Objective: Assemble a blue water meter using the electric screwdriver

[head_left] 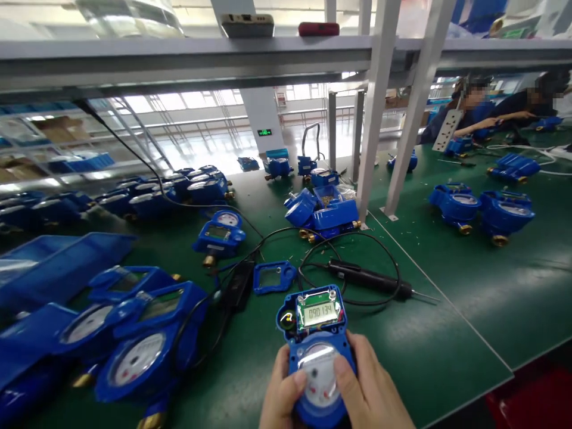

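Both my hands grip a blue water meter [319,351] over the front of the bench. My left hand [282,387] wraps its left side, thumb on the round dial's edge. On the right side, my right hand [373,381] holds it with the thumb lying over the dial. The upper housing has no cover, so a green circuit board and a lit display reading about 090134 show. Just beyond lies a loose blue cover frame [273,277] with a window. A black electric screwdriver [369,279] with a long thin bit rests beside it, its cable looped around.
Several blue meters [138,357] crowd the left, near a blue bin [58,256]. More meters stand at the back and right [507,211]. A black cable box [239,285] lies mid-bench. White shelf posts [379,113] rise from the table. Two people work at far right.
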### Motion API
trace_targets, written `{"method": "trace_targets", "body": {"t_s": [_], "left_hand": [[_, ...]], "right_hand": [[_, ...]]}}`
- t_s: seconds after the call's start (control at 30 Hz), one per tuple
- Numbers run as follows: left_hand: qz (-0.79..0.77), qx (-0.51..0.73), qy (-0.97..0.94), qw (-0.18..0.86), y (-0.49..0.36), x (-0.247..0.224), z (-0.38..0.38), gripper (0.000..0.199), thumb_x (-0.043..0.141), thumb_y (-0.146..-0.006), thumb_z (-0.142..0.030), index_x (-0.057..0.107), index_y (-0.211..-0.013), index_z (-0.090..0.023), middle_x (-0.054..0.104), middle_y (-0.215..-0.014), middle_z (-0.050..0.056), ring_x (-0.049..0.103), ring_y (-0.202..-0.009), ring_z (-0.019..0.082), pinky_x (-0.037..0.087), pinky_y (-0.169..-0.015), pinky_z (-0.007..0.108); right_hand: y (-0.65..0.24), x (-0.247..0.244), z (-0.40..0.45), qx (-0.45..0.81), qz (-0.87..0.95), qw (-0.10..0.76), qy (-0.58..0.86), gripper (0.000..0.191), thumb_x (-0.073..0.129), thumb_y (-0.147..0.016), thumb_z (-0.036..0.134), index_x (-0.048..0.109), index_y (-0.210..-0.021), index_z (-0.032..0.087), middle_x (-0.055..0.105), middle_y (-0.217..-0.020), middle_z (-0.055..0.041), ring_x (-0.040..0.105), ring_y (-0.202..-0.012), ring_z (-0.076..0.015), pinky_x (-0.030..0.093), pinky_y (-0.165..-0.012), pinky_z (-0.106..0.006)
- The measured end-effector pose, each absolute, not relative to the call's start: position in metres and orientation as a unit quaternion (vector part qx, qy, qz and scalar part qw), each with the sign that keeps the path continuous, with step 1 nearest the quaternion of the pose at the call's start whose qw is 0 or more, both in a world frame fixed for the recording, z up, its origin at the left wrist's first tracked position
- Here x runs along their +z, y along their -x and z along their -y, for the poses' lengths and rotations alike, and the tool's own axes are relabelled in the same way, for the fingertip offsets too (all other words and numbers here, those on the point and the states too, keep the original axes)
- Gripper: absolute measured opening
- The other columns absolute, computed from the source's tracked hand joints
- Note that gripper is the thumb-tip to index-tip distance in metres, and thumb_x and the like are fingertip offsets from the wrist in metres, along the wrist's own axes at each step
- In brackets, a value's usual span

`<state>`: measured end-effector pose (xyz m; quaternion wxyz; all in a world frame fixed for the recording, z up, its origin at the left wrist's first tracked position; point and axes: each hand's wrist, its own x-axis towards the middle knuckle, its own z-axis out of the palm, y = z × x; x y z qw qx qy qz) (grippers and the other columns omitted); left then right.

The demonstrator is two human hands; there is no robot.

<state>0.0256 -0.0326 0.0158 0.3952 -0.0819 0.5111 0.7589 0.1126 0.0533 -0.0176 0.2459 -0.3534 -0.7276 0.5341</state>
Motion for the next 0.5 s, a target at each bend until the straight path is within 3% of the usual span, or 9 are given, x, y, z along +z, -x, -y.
{"method": "trace_targets", "body": {"t_s": [0.17,0.33,0.4,0.5], "left_hand": [[-0.507,0.756,0.079,0.406,-0.03,0.009,0.025,0.05,0.077,-0.063,-0.029,0.054,-0.107,-0.019,0.072,-0.1,0.007,0.067,-0.099,0.033,0.054,-0.085,0.041],[-0.502,0.763,0.053,0.404,-0.033,0.011,0.023,0.052,0.078,-0.069,-0.031,0.048,-0.11,-0.019,0.071,-0.105,0.009,0.065,-0.106,0.032,0.049,-0.095,0.042],[-0.492,0.766,0.048,0.41,-0.035,0.011,0.025,0.052,0.079,-0.07,-0.033,0.048,-0.111,-0.021,0.07,-0.107,0.008,0.065,-0.107,0.032,0.048,-0.097,0.041],[-0.471,0.772,0.051,0.424,-0.035,0.009,0.029,0.049,0.077,-0.074,-0.036,0.05,-0.112,-0.022,0.07,-0.109,0.008,0.064,-0.108,0.032,0.048,-0.097,0.041]], "right_hand": [[-0.12,-0.032,-0.051,0.489,0.748,0.264,0.362,0.067,0.028,-0.088,0.072,0.042,-0.13,0.022,0.056,-0.125,-0.0115,0.056,-0.113,-0.0298,0.047,-0.091,-0.041],[-0.116,-0.024,-0.031,0.371,0.776,0.348,0.372,0.12,0.036,-0.056,0.097,0.02,-0.145,0.019,0.031,-0.145,-0.0201,0.039,-0.128,-0.0437,0.041,-0.098,-0.058],[-0.113,-0.019,-0.026,0.358,0.779,0.356,0.372,0.112,0.04,-0.059,0.095,0.024,-0.143,0.022,0.033,-0.145,-0.0183,0.042,-0.126,-0.0427,0.043,-0.096,-0.059],[-0.109,-0.02,-0.024,0.34,0.783,0.387,0.349,0.078,0.052,-0.077,0.075,0.034,-0.135,0.025,0.039,-0.14,-0.0156,0.047,-0.122,-0.0379,0.046,-0.092,-0.054]]}}
